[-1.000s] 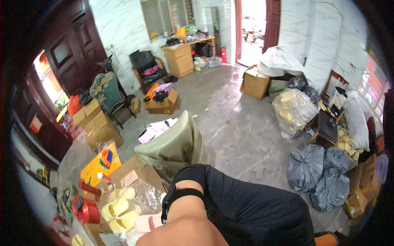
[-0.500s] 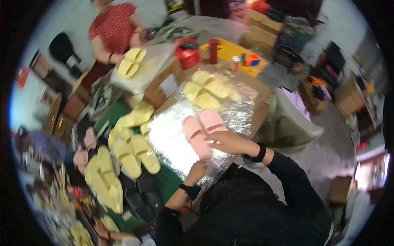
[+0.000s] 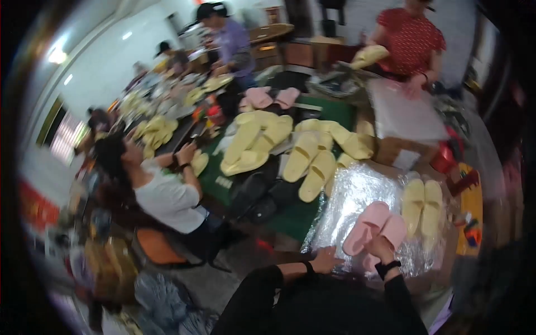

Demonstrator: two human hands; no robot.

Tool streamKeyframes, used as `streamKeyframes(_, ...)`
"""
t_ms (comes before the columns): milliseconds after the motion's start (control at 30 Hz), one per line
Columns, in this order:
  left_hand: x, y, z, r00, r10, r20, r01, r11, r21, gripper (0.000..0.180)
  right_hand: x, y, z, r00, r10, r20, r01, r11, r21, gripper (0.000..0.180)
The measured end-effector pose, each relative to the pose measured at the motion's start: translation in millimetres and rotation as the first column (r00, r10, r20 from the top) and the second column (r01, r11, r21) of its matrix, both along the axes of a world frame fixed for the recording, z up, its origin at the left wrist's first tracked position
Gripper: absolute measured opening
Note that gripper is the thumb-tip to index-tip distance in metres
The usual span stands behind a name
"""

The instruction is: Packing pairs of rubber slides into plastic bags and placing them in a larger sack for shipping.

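Observation:
A pair of pink slippers (image 3: 365, 228) lies tilted over a shiny clear plastic sheet (image 3: 357, 190) on the work surface. My right hand (image 3: 381, 249) grips the pair from the near side, its fingers partly hidden by the slippers. A further bit of pink (image 3: 369, 262) shows just below that hand. To the left of the slippers, my left hand (image 3: 326, 261) is open at the sheet's near edge, fingers stretched out and apart from the pair. Right of the pink pair, two yellow slippers (image 3: 422, 205) lie side by side on the plastic.
More yellow slippers (image 3: 257, 139) pile on the green table (image 3: 282, 215), with black slippers (image 3: 259, 195) nearer. A co-worker in white (image 3: 170, 195) sits at left. Another in red (image 3: 410, 39) stands at the far right, holding a yellow slipper (image 3: 369, 56) behind a cardboard box (image 3: 399, 153).
The view has swung left, bringing more co-workers into sight. My left hand has come away from the pink slippers; my right stays on them. The co-worker in red has moved the yellow slipper.

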State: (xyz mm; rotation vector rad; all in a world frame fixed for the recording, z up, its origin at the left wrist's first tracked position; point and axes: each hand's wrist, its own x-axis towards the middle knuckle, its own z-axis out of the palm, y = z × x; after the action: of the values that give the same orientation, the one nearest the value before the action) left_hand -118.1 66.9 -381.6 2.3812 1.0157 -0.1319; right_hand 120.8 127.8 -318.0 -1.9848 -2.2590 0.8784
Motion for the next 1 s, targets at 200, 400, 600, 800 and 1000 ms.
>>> streamKeyframes(200,19,-12,0,0.986,0.032,-0.164,-0.022,0.998,0.060,0.052,3,12,-38,0.955,-0.276,-0.109,0.279,0.960,0.013,0.051)
streamKeyframes(400,47,2,-5,0.962,0.093,-0.257,-0.102,0.995,-0.022,0.041,28,25,-63,0.914,-0.035,-0.403,0.197,0.909,0.367,0.033)
streamKeyframes(600,62,-15,-35,0.929,0.247,-0.276,-0.185,0.955,0.232,0.051,51,-4,23,0.636,-0.312,-0.706,-0.074,0.885,-0.459,0.023)
streamKeyframes(800,73,-3,7,0.939,0.316,-0.133,-0.277,0.927,0.252,0.069,103,-15,-6,0.490,-0.335,-0.805,-0.326,0.786,-0.526,0.026)
streamKeyframes(1000,62,12,-14,0.934,0.288,0.212,-0.351,0.854,0.385,0.056,125,-14,-49,0.602,-0.347,-0.719,-0.465,0.580,-0.669,0.028)
